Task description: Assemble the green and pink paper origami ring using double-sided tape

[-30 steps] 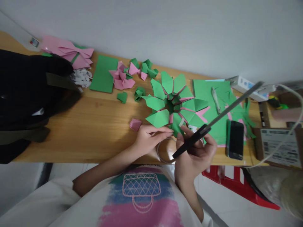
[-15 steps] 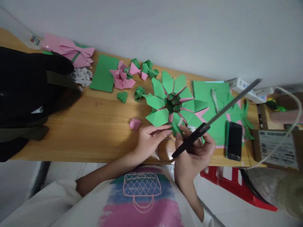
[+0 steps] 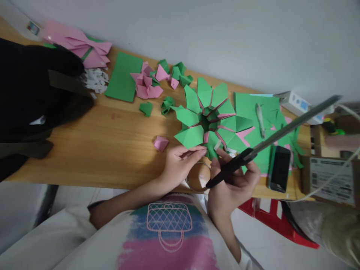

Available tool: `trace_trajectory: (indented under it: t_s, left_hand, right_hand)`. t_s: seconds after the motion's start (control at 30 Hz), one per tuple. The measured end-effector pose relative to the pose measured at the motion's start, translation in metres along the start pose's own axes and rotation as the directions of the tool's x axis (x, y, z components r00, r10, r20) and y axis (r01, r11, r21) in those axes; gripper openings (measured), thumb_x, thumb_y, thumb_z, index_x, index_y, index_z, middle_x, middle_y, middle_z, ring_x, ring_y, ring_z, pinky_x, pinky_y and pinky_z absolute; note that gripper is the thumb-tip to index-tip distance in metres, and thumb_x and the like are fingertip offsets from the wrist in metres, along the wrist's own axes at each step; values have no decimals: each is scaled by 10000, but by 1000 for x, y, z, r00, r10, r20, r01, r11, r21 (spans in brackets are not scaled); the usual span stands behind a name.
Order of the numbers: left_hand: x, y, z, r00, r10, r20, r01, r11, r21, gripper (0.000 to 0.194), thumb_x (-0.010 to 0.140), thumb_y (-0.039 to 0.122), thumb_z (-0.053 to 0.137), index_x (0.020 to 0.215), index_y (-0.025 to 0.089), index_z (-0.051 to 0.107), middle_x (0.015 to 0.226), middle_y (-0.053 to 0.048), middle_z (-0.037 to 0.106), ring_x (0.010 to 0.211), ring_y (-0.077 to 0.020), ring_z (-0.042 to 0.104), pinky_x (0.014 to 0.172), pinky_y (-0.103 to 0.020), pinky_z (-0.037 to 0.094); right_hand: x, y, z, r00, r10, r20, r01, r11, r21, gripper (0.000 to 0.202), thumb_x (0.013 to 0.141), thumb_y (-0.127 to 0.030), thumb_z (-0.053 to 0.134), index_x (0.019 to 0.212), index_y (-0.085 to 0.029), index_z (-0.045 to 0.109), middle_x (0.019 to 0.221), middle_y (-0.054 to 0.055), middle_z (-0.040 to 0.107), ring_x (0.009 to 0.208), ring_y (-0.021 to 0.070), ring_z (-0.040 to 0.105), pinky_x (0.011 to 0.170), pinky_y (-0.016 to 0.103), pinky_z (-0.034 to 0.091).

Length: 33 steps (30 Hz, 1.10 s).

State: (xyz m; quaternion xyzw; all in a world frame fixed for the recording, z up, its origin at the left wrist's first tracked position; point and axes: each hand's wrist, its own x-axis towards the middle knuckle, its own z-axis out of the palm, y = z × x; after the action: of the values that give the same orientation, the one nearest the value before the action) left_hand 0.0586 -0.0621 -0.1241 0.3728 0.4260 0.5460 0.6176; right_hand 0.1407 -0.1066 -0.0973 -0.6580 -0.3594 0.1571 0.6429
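A green and pink folded-paper flower (image 3: 191,133) with a hollow centre lies before me. My left hand (image 3: 180,165) is closed in a pinch at the left edge of the nearest green paper petal (image 3: 211,149). On that petal's other side, my right hand (image 3: 233,183) has thumb and finger closed on it, near a small white strip (image 3: 218,144). A long black and grey bar (image 3: 281,133) slants across my right hand; I cannot tell whether the hand holds it. Left of the flower sits a small pink folded piece (image 3: 161,143).
Behind are several pink and green folded pieces (image 3: 147,80), a green sheet (image 3: 123,77) and white paper scraps (image 3: 97,79). To the right lie green sheets (image 3: 247,105), a cutter knife (image 3: 260,120), a phone (image 3: 279,168) and a cardboard box (image 3: 332,180). Black cloth (image 3: 33,97) covers the left end.
The view has shifted and tilted slightly, so the flower appears higher and further right. Both hands keep nearly the same grip on the green petal.
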Motion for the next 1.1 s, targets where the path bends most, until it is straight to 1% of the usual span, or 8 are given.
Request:
trace_trajectory:
  t_s: [0.1,0.27,0.5,0.63,0.8,0.87,1.0,1.1]
  left_hand:
    - [-1,0,0,1000,25,-9,-25,1000,9,63,757,167,749,786,203,792,805,-25,796,757,-170,747,711,-260,616]
    - [-1,1,1,1000,28,-9,-28,1000,1,63,772,168,731,791,192,786,813,-32,796,769,-173,752,729,-263,619]
    - [0,4,-1,999,3,49,-2,1000,-25,45,786,206,737,803,186,773,843,-44,790,822,-194,749,771,-305,619]
    - [-1,5,0,997,-54,51,55,998,-32,49,778,194,729,803,184,770,843,-44,789,826,-192,749,774,-304,621]
    - [-3,5,0,990,-138,37,142,985,-102,82,733,227,766,791,170,752,826,-47,782,819,-194,746,768,-307,619]
    - [-3,4,0,978,-206,30,208,965,-158,116,695,230,796,772,164,740,790,-40,774,781,-183,740,752,-297,612]
    - [-1,7,0,939,-341,49,340,898,-281,141,649,194,813,736,158,707,725,-10,747,715,-150,720,728,-270,591]
    - [2,10,1,932,-353,84,361,875,-323,160,638,159,810,727,156,678,708,4,733,703,-141,710,713,-255,579]
  right_hand:
    - [1,0,0,1000,-7,5,7,1000,2,508,672,-40,757,1067,-237,507,893,-29,789,828,147,766,686,236,594]
    - [1,-3,-1,999,2,53,-1,1000,-13,534,646,-76,794,1061,-245,503,893,-15,782,830,176,769,632,245,601]
    - [2,-3,2,1000,0,30,1,1000,-30,533,648,-76,782,1058,-247,487,844,-25,768,884,189,765,690,274,621]
    - [2,-4,3,1000,1,28,0,999,-42,518,660,-96,780,1050,-251,477,824,-26,762,908,201,763,684,289,622]
    - [2,-6,3,1000,2,17,-1,997,-76,518,665,-107,782,1062,-252,482,893,0,775,909,202,763,711,317,626]
    - [2,-7,4,1000,4,11,-3,997,-83,520,661,-101,782,1061,-250,486,906,6,778,903,198,763,702,305,622]
    - [2,-8,4,1000,2,0,-1,995,-98,519,656,-104,785,1058,-249,489,906,13,780,912,203,762,688,300,617]
    - [1,-7,4,1000,-2,-1,1,995,-99,527,653,-104,791,1061,-247,490,902,11,780,918,207,761,706,310,617]
